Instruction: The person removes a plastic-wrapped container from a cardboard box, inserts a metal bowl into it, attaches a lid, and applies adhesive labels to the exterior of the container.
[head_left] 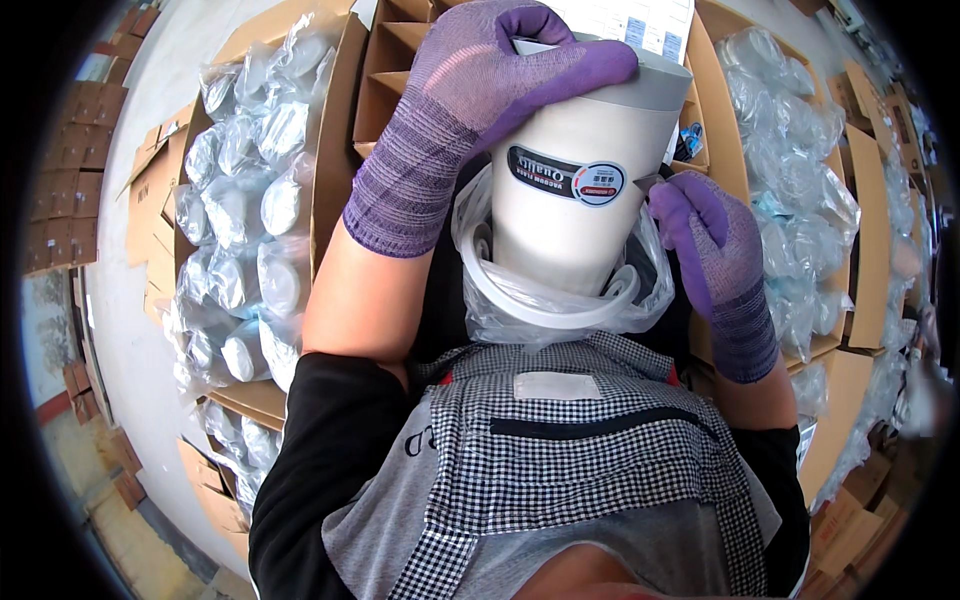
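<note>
A cream vacuum flask (560,230) with a grey top (645,85) and an oval label stands tilted against my body. My purple-gloved left hand (500,80) is closed over its top. My gloved right hand (705,235) is closed beside the flask's right side, around a small grey pointed piece (645,185) that touches the flask near the label; I cannot make out what it is. A white looped handle (545,310) lies at the flask's lower end, inside a crumpled clear plastic bag (480,315) that surrounds that end.
Cardboard boxes (340,90) of bagged items (240,210) flank me left and right. A divided carton (390,40) is in front, with a white printed sheet (610,20) on it. Flattened cardboard (150,220) and stacked brown cartons (75,170) are at the far left.
</note>
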